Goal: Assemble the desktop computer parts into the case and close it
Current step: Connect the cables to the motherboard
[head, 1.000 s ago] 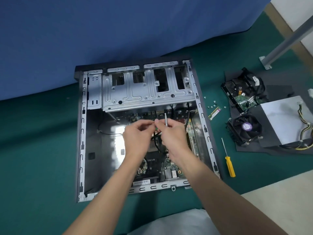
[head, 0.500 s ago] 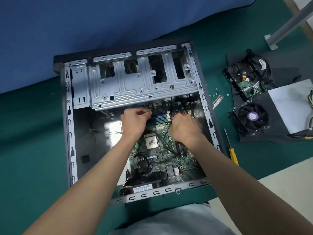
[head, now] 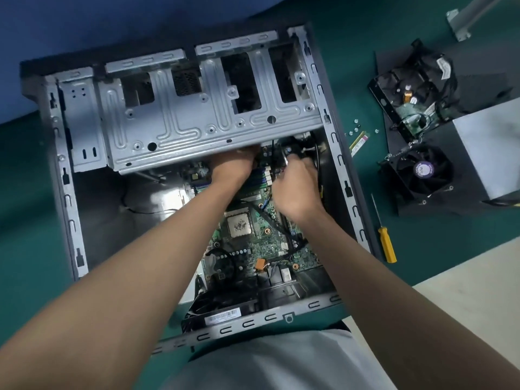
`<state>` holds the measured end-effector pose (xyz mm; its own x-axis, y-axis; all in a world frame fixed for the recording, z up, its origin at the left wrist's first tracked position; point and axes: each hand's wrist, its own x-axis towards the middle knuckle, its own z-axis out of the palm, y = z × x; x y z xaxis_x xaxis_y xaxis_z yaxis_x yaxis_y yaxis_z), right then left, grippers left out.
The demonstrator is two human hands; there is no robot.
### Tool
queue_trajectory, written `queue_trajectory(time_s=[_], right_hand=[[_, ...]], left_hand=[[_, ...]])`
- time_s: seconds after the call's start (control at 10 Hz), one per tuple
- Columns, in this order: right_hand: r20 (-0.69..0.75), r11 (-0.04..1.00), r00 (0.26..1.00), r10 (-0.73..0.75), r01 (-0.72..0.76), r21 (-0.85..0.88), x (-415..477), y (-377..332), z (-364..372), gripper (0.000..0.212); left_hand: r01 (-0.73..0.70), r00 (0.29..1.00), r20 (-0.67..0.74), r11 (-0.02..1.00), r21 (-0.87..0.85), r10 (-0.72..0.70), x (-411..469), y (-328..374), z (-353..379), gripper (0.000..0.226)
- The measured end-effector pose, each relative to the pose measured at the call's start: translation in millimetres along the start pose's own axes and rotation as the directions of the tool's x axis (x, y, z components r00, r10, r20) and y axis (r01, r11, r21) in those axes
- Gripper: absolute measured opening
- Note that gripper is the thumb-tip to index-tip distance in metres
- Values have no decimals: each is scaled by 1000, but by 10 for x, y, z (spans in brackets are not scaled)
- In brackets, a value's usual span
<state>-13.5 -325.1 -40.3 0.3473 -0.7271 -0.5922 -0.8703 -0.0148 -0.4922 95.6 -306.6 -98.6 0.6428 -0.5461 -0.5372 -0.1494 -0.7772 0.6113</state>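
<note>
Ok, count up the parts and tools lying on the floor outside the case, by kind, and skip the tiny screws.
screwdriver: 1
cooler fan: 1
hard drive: 1
memory stick: 1
power supply: 1
Total: 5

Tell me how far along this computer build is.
Done: motherboard sits in the open case. In hand: left hand and right hand work at its far edge beneath the drive cage. Remaining: cooler fan, hard drive, power supply and memory stick lie outside.
</note>
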Motion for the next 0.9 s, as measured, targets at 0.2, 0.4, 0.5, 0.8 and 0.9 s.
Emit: queue_trajectory(time_s=[0.2,0.4,0.5,0.8,0.9], right_hand=[[-54,999,998,-37,38,15,73,31,-26,43],[-54,996,998,-39,43,73,90,59,-24,38],[-73,995,997,-37,43,90,99,63,-14,37],[-270,990,953,-137,143,1,173,63,61,6],[-321,967,913,-251,252,-40,217,45,68,11]], left_hand=[[28,994,103,992,119,-41,78,-6,65,42],[-45,998,48,986,163,38,143,42,110,31],[11,987,157,983,185,-40,187,42,102,46],[-126,991,-3,965,229,130,225,-39,123,29],[-148,986,-30,955,256,161,192,-98,122,32]])
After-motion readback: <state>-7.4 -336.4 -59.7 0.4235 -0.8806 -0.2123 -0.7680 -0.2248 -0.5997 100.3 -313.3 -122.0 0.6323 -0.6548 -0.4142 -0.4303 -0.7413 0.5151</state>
